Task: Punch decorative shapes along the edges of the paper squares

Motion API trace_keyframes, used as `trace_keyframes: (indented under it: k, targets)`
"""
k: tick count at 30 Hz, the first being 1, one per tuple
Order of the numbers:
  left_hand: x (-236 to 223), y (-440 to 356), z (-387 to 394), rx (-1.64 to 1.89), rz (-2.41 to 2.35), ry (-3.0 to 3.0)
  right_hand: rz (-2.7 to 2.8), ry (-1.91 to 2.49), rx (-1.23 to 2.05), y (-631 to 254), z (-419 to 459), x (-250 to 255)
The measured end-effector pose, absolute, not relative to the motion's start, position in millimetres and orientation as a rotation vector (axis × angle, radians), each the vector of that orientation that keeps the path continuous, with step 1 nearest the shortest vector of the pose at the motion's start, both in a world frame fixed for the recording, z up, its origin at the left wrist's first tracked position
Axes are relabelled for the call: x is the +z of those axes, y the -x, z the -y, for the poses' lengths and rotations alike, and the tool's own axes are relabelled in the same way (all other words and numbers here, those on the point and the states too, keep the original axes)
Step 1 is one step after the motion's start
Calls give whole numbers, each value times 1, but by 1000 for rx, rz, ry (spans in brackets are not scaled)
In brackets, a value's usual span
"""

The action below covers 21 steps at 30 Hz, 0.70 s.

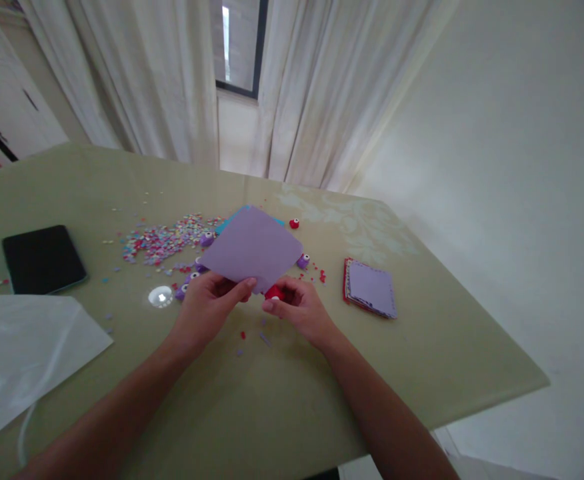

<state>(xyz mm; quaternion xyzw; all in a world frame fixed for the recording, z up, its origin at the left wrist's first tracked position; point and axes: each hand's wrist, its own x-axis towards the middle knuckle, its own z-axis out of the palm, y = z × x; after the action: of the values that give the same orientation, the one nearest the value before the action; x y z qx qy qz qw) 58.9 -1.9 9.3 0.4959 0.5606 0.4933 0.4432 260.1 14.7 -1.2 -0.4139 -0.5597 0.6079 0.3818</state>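
My left hand (211,303) pinches a square sheet of purple paper (257,243) near its lower corner, thumb on top. Close beside it, my right hand (299,307) is closed around a small red paper punch (274,293) at that same corner. My fingers cover most of the punch, and I cannot tell whether the paper is inside its slot. Blue paper (232,219) shows behind the purple sheet. Purple punches with eye shapes (303,261) lie around the sheet, partly hidden by it. Another red punch (295,223) sits beyond it.
A heap of coloured paper confetti (167,240) spreads at the left of centre. A stack of paper squares with cut edges (371,288) lies right. On the left are a black tablet (45,260), a white bag (27,353) and a shiny round disc (161,297).
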Motion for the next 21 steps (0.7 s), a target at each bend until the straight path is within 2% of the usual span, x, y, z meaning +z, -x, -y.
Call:
trace_keyframes:
  k: [21]
  targets:
    - [12, -58, 2, 1189, -1421, -1244, 1419, 1129, 1392, -262, -15, -5]
